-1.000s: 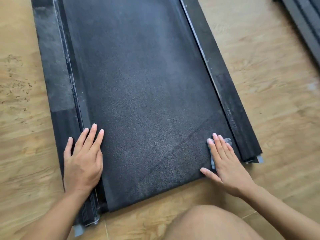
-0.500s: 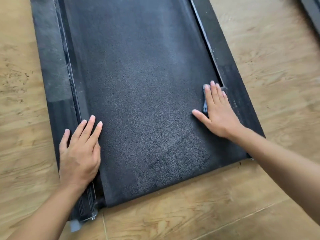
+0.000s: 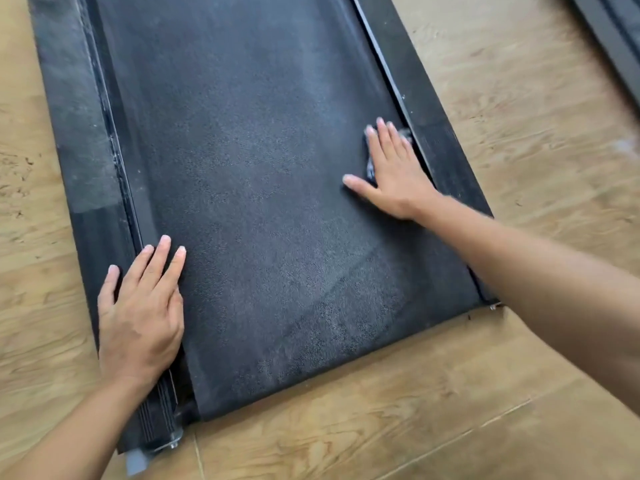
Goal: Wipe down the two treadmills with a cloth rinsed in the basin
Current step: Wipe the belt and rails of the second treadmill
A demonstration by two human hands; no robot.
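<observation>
- While our right hand (image 3: 394,174) presses the cloth (image 3: 369,169) flat on the belt (image 3: 259,168), we judge the step in hand to be wiping this treadmill's running surface along its right edge.
- The cloth lies almost wholly under the right palm. Only a grey fringe shows beside the forefinger, and a scrap shows past the little finger, just beside the right rail (image 3: 433,112).
- Our right fingers (image 3: 381,133) are straight and close together, with the thumb spread to the left. They press down on the cloth and do not curl round it.
- Our left hand (image 3: 142,313) lies flat with straight fingers at the near left corner, across the belt edge and the left rail (image 3: 79,133). It holds nothing and seems to brace us.
- A darker patch with a curved edge on the near belt looks damp to us, while the far belt and left rail look grey with dust, so we judge much is left to wipe.
- The next move calls for steady downward pressure as the cloth slides, so it neither bunches nor slips from under flat fingers, and for care at the gap by the rail.
- Of the 2 treadmills, the 2nd treadmill (image 3: 616,36) shows only as a dark edge at the top right, well apart across the wooden floor (image 3: 519,150). The basin is not in view.
</observation>
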